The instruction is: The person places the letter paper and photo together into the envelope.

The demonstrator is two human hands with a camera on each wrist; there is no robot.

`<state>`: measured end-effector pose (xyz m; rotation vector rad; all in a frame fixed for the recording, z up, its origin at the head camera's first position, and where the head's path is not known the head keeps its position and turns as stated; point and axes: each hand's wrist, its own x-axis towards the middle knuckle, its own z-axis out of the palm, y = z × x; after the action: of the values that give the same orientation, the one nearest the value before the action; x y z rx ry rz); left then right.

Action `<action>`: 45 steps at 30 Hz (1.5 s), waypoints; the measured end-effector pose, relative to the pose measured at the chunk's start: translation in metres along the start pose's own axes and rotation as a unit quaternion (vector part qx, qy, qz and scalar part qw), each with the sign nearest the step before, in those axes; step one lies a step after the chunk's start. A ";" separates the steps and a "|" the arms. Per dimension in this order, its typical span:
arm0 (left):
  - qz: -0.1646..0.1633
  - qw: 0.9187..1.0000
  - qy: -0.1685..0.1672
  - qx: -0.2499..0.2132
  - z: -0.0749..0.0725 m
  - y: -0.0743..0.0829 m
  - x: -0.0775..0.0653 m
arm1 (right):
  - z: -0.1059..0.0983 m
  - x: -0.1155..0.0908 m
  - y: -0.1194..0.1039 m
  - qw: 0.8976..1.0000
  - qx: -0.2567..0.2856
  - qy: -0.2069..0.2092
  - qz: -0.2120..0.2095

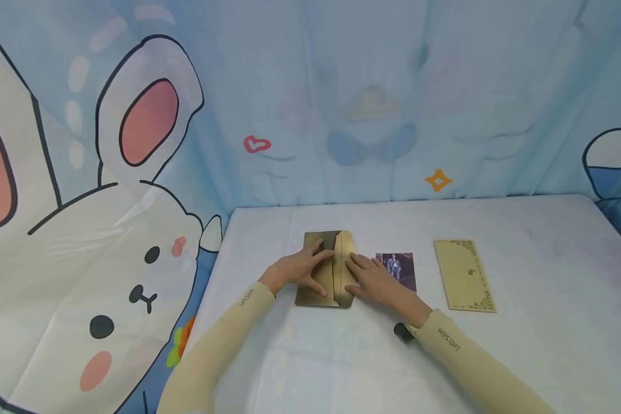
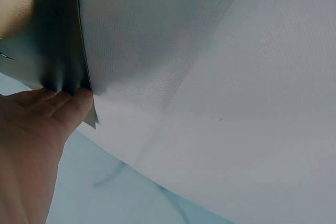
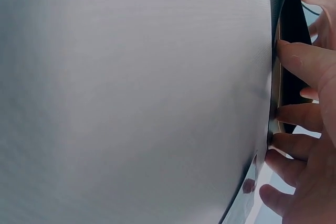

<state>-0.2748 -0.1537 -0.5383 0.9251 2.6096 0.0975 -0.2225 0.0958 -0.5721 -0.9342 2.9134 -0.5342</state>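
A gold envelope (image 1: 317,296) lies on the white table, its pointed flap along the right side. My left hand (image 1: 302,268) rests on its left part with thumb and fingers spread. In the left wrist view, the fingertips of the left hand (image 2: 39,124) touch the shiny envelope surface (image 2: 52,40). From the other side, my right hand (image 1: 380,282) touches the flap with extended fingers and thumb. The right wrist view shows the right hand (image 3: 315,145) with its fingertips along the envelope's edge. Partly under that hand lies a photo (image 1: 405,267) of a standing figure.
To the right lies a pale gold card (image 1: 463,276) with ornate corner patterns. A small black object (image 1: 402,332) sits beside my right sleeve, partly covered by it. A blue cartoon-printed curtain (image 1: 300,115) hangs behind the table's back edge.
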 end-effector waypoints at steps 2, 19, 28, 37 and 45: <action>-0.001 1.000 0.000 0.001 -0.001 0.001 0.001 | -0.001 0.000 0.001 1.000 -0.001 0.000 0.001; -0.019 0.999 -0.024 0.019 -0.009 0.011 0.009 | -0.008 -0.012 0.010 1.000 0.016 0.022 0.011; -0.019 1.000 -0.020 0.015 -0.010 0.013 0.008 | -0.019 -0.031 0.023 0.998 0.017 0.058 0.025; -0.017 1.000 -0.022 0.000 -0.010 0.013 0.001 | -0.026 -0.051 0.043 0.995 0.007 0.092 0.033; -0.016 1.000 -0.017 -0.019 -0.007 0.011 -0.004 | -0.033 -0.063 0.052 0.993 0.007 0.100 0.056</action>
<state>-0.2680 -0.1476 -0.5280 0.8628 2.5811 0.1213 -0.2040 0.1813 -0.5624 -0.7496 3.1103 -0.6748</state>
